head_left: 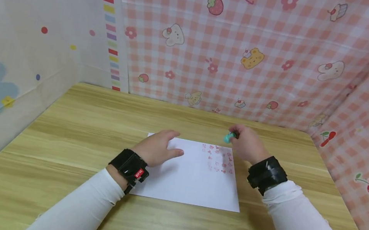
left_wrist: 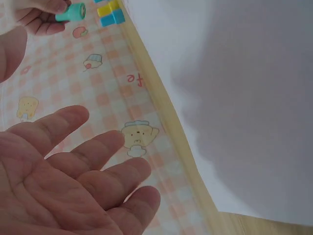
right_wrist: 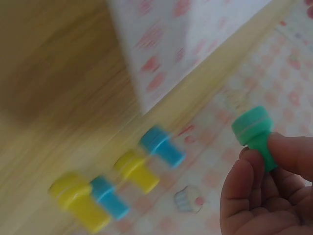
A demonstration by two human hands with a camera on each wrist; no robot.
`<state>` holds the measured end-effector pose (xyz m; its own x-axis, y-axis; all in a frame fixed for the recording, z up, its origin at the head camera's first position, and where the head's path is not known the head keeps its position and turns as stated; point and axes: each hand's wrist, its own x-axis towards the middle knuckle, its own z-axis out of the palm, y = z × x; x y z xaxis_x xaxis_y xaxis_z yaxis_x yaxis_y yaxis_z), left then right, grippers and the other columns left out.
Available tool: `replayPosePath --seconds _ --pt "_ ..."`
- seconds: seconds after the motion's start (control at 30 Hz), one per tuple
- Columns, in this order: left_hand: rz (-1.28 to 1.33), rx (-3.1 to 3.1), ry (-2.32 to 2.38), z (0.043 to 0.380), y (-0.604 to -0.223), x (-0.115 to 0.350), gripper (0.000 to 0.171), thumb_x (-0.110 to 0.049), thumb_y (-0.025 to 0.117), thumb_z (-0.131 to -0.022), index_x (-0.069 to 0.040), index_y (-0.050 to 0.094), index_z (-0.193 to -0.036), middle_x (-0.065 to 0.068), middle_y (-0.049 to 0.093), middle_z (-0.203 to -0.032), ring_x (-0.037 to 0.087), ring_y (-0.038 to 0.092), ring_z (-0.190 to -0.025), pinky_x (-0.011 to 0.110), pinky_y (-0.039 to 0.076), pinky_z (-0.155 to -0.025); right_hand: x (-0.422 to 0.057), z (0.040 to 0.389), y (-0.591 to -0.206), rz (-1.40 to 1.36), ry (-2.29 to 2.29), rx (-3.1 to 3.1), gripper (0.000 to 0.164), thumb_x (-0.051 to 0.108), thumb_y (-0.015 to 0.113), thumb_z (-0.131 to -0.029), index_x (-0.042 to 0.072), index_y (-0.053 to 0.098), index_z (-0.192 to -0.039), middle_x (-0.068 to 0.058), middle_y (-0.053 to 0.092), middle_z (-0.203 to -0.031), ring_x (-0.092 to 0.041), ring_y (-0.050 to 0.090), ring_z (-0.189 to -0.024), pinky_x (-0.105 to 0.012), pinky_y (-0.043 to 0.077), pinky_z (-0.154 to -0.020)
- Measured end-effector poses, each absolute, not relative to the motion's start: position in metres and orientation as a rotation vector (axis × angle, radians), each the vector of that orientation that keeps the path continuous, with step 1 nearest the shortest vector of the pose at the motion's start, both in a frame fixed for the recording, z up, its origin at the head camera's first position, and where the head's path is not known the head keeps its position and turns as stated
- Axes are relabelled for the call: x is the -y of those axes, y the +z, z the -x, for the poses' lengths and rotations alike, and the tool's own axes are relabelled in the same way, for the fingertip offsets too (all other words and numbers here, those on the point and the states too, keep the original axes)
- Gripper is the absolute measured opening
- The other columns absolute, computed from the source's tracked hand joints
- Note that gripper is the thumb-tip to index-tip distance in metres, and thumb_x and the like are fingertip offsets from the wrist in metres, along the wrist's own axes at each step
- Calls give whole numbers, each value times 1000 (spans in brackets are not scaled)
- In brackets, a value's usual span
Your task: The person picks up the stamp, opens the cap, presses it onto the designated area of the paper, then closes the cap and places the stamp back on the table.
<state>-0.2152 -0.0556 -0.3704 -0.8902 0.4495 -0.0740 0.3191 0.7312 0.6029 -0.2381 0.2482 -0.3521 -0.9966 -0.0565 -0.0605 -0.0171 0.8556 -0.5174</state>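
Note:
My right hand (head_left: 249, 145) pinches a green toy stamp (right_wrist: 252, 126) by its narrow handle, just past the far right corner of a white sheet of paper (head_left: 189, 185). In the right wrist view the stamp's wide end points up and away from the fingers. Small red stamped prints (head_left: 217, 159) cover the sheet's far right part. Over the paper's left side, my left hand (head_left: 155, 150) has its fingers extended and thumb spread, holding nothing. Its palm and fingertips show in the left wrist view.
Yellow stamps (right_wrist: 80, 203) and blue stamps (right_wrist: 161, 146) stand in a row on the wooden table (head_left: 61, 145) near the paper's far right corner; the right hand hides them in the head view. Patterned cloth (head_left: 184, 60) encloses the table's back and sides.

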Motion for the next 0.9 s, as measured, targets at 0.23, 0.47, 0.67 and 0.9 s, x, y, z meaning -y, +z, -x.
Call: replayPosePath --seconds 0.23,0.47,0.67,0.9 --pt "-580 -2738 802 215 -370 58 74 -50 65 -102 -10 42 -160 14 40 -167 34 36 -157 54 32 -127 -270 247 -358 61 -599 -3039 20 8 57 -105 1 67 -121 -19 68 -116 -32 60 -97 -38 53 -78" --pt "-562 -2768 729 216 -371 58 75 -51 65 -102 -9 42 -160 18 36 -169 39 28 -160 59 19 -131 -277 247 -363 78 -457 -3086 24 2 60 -100 -2 72 -120 -22 73 -120 -35 65 -103 -52 56 -97" --pt "-548 -2783 686 217 -370 58 77 -51 65 -102 -10 40 -162 22 32 -170 45 24 -159 63 16 -130 -281 247 -367 74 -385 -3078 26 3 62 -100 -2 72 -123 -23 72 -124 -37 65 -107 -56 53 -103" --pt "-537 -2800 650 217 -371 58 78 -52 65 -102 -11 39 -163 23 29 -171 49 21 -159 65 14 -129 -285 246 -371 51 -355 -3051 26 3 63 -100 -1 71 -125 -25 71 -126 -38 63 -106 -58 51 -105"
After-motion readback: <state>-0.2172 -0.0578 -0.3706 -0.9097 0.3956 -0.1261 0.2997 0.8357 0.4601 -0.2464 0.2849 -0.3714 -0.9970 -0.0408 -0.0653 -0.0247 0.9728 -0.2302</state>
